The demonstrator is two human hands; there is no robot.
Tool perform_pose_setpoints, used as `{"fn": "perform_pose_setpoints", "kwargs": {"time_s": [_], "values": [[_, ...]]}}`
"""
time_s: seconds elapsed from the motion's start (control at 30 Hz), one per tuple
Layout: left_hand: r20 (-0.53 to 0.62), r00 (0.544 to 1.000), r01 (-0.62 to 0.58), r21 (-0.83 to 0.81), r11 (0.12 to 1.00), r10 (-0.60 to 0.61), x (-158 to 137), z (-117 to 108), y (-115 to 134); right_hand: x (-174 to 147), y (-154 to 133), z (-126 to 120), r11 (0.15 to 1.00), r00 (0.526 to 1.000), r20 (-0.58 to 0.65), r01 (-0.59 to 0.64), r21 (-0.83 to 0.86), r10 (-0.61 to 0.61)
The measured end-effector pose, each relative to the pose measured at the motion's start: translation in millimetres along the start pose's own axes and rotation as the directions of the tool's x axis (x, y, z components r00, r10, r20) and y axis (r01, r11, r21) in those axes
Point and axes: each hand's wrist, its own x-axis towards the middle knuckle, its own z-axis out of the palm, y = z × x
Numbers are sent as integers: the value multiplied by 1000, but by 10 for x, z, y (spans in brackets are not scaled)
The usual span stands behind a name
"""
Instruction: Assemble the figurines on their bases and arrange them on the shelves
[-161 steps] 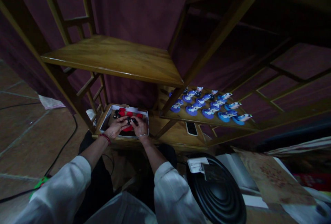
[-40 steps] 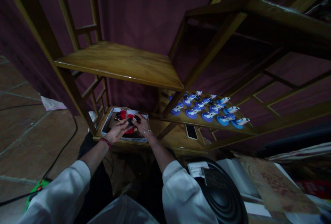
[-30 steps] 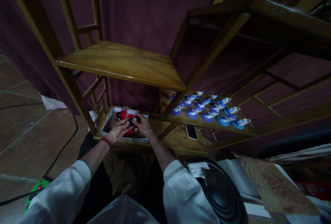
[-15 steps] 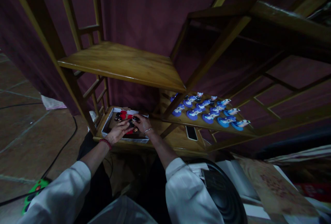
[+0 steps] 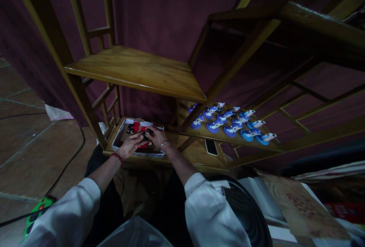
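Observation:
Both hands meet over a shallow white box on the low wooden shelf. My left hand, with a red bead bracelet at the wrist, is closed on the near side of a small dark figurine. From the right, my right hand, wearing a thin bangle, pinches the same figurine near its black top. The fingers cover much of it. Inside the box lie red and black figurines, and another red one shows just below the hands.
Several purple and blue figurines on round bases stand on the shelf to the right. A phone lies below them. An upper wooden shelf overhangs the box. Near my right arm is a black round stool; a green object lies on the floor.
Hardly anything differs. Both hands stay on the figurine over the box, and the view has shifted very slightly.

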Motion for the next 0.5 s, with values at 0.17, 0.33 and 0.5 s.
{"fn": "perform_pose_setpoints", "kwargs": {"time_s": [0.17, 0.33, 0.5], "values": [[-11, 1000, -20, 14, 1000, 20, 11, -13, -16, -8, 2, 64, 998, 997, -45, -67, 5, 67], [-27, 999, -32, -4, 999, 32, 20, -24, -35, -19, -31, 86, 988, 985, -77, -152, 27, 153], [-45, 998, -34, 14, 999, 35, 39, -44, -57, -35, -50, 109, 974, 969, -105, -214, 80, 221]]}}
